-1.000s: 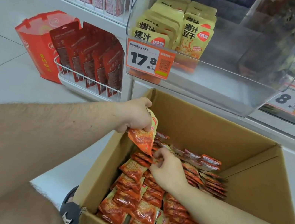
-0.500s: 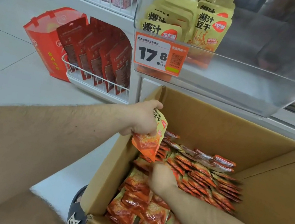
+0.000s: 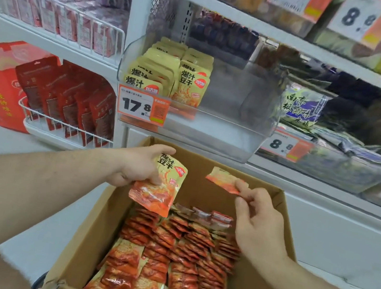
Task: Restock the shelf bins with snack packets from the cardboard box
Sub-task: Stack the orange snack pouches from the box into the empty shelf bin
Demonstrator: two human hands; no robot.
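We see the left hand gripping a yellow-orange snack packet above the cardboard box, at its 11 o'clock corner. Right hand pinches a second packet by its edge, over the box's 1 o'clock side. Box is packed with rows of orange packets. Clear shelf bin at 12 o'clock above the box holds matching yellow packets on its left side, behind a 17.8 price tag.
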